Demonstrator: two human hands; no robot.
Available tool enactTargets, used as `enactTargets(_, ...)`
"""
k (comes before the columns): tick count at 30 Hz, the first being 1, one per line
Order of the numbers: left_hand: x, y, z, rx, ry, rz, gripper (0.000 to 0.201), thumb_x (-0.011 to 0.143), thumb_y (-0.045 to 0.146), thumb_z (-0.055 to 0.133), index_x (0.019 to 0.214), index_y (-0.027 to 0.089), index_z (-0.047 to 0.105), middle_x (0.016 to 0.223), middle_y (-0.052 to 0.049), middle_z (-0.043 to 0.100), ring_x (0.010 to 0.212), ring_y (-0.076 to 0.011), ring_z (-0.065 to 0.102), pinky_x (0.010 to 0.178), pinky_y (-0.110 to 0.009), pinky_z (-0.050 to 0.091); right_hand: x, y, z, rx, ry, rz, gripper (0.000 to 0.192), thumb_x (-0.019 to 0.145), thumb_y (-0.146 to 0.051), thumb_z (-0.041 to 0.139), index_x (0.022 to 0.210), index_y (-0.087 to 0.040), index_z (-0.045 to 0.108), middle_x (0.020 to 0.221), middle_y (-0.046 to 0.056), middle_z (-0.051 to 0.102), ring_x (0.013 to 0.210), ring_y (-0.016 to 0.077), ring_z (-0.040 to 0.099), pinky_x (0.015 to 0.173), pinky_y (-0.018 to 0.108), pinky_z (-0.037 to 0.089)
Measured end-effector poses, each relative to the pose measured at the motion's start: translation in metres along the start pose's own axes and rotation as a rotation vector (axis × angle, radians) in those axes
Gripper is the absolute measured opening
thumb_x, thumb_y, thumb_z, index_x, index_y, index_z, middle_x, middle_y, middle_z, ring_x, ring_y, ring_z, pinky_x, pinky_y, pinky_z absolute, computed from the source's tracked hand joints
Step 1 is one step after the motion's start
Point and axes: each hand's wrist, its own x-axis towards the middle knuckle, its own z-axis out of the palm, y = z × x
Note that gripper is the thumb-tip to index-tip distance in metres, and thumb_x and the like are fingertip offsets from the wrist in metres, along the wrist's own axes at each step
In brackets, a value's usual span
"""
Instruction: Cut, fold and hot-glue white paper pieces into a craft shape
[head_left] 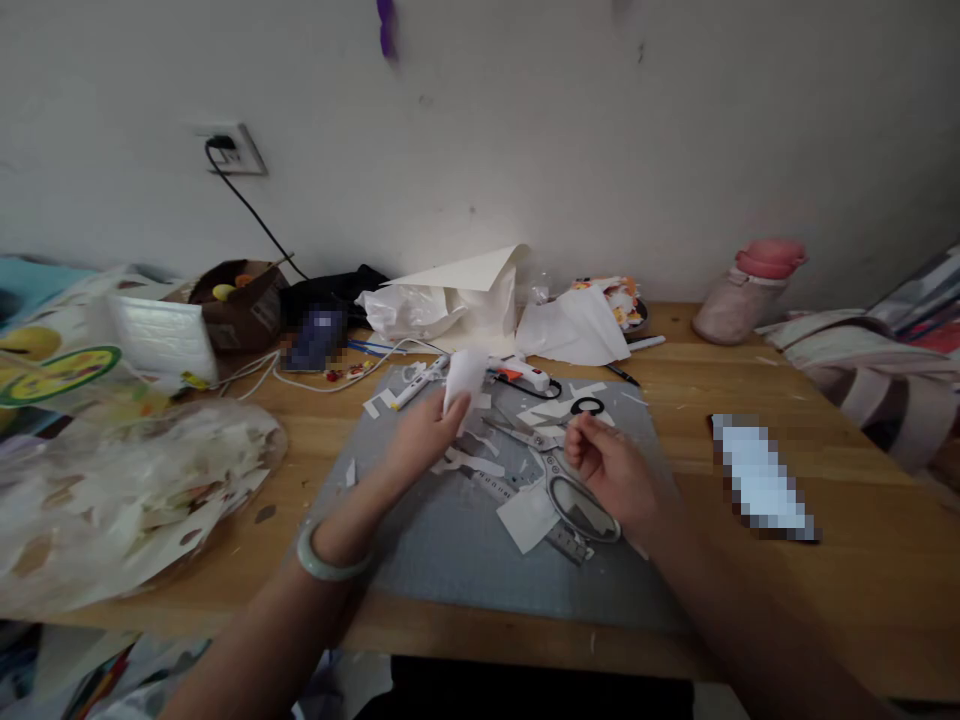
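A single head-worn camera looks forward and down from the person's seat, close over the wooden bench (pixel 862 560). It faces the white wall (pixel 600 130) behind. Both forearms enter from the bottom edge, and the grey mat (pixel 450 550) sits mid-frame, near the lens.

The bench (pixel 750 380) is showing bare, matt wood. A grey mat (pixel 450 550) is lying dull and smooth on it. White paper scraps (pixel 529 517) are looking matt, scissors (pixel 577 500) are gleaming metal, and a plastic bag (pixel 112 500) is glinting glossy.
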Motion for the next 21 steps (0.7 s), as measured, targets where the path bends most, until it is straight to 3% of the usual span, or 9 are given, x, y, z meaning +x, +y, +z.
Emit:
enactTargets(2,0.008,-0.011,-0.011,0.375,-0.058,-0.041,0.038,0.086,0.043,0.038,0.093,0.013,0.059,0.084,-0.015,0.067,0.083,-0.0282,0.063,0.073,-0.039,0.047,0.002,-0.007,-0.003,0.015,0.04,-0.039,0.032,0.057,-0.039,0.08,0.062,-0.021,0.054,0.057,-0.006,0.047,0.052,0.0078,0.041,0.047,0.023,0.035)
enactTargets(4,0.011,-0.021,-0.014,0.58,-0.088,-0.06,0.037,0.086,0.037,0.038,0.103,0.01,0.058,0.093,-0.02,0.066,0.09,-0.0313,0.063,0.077,-0.043,0.047,0.003,-0.01,-0.004,0.003,0.057,-0.073,0.03,0.058,-0.038,0.079,0.061,-0.021,0.053,0.056,-0.006,0.046,0.05,0.0074,0.039,0.045,0.023,0.034)
enactTargets(6,0.008,-0.025,-0.011,0.707,0.028,-0.021,0.041,0.085,0.035,0.043,0.112,0.007,0.054,0.11,-0.026,0.06,0.102,-0.0356,0.059,0.084,-0.049,0.044,0.003,-0.008,-0.004,-0.046,0.063,-0.081,0.028,0.06,-0.038,0.077,0.062,-0.021,0.055,0.055,-0.006,0.046,0.049,0.0077,0.039,0.045,0.023,0.034)
enactTargets(9,-0.002,-0.018,-0.003,0.8,0.323,0.125,0.054,0.082,0.033,0.05,0.127,0.003,0.044,0.137,-0.03,0.037,0.124,-0.0396,0.041,0.101,-0.056,0.028,0.004,-0.003,-0.006,-0.124,0.065,-0.055,0.024,0.06,-0.035,0.077,0.068,-0.019,0.062,0.057,-0.004,0.052,0.053,0.009,0.047,0.051,0.025,0.04)
enactTargets(12,-0.016,0.001,0.004,0.755,0.426,0.283,0.048,0.084,0.031,0.049,0.126,0.008,0.046,0.143,-0.025,0.033,0.129,-0.037,0.034,0.105,-0.056,0.018,0.005,0.001,-0.009,-0.138,0.051,-0.04,0.022,0.06,-0.03,0.077,0.075,-0.019,0.065,0.064,-0.001,0.059,0.061,0.0114,0.055,0.061,0.028,0.046)
enactTargets(14,-0.027,0.015,0.011,0.669,0.307,0.421,0.036,0.086,0.036,0.047,0.114,0.015,0.056,0.13,-0.019,0.05,0.119,-0.0328,0.045,0.102,-0.051,0.026,0.006,0.002,-0.009,-0.14,0.04,-0.038,0.021,0.062,-0.028,0.077,0.078,-0.02,0.065,0.069,0.0,0.062,0.068,0.0132,0.059,0.067,0.03,0.048)
enactTargets(16,-0.039,0.025,0.022,0.589,0.008,0.604,0.034,0.087,0.044,0.045,0.098,0.016,0.061,0.103,-0.013,0.065,0.099,-0.0269,0.057,0.092,-0.043,0.037,0.005,0.002,-0.008,-0.144,0.038,-0.032,0.022,0.062,-0.027,0.077,0.079,-0.021,0.065,0.073,0.001,0.065,0.073,0.0143,0.061,0.071,0.031,0.049)
enactTargets(18,-0.05,0.03,0.036,0.54,-0.173,0.672,0.045,0.081,0.058,0.048,0.09,0.017,0.062,0.089,-0.011,0.066,0.09,-0.0268,0.058,0.085,-0.042,0.04,0.004,0.002,-0.005,-0.144,0.046,-0.032,0.024,0.059,-0.028,0.079,0.077,-0.021,0.064,0.076,0.001,0.066,0.075,0.0146,0.062,0.072,0.03,0.049)
enactTargets(21,-0.06,0.03,0.051,0.508,-0.278,0.67,0.056,0.069,0.066,0.058,0.093,0.015,0.061,0.095,-0.012,0.065,0.09,-0.0296,0.058,0.081,-0.043,0.042,0.003,0.002,-0.001,-0.146,0.055,-0.039,0.027,0.055,-0.033,0.081,0.069,-0.021,0.062,0.074,0.0,0.066,0.072,0.014,0.061,0.07,0.029,0.049)
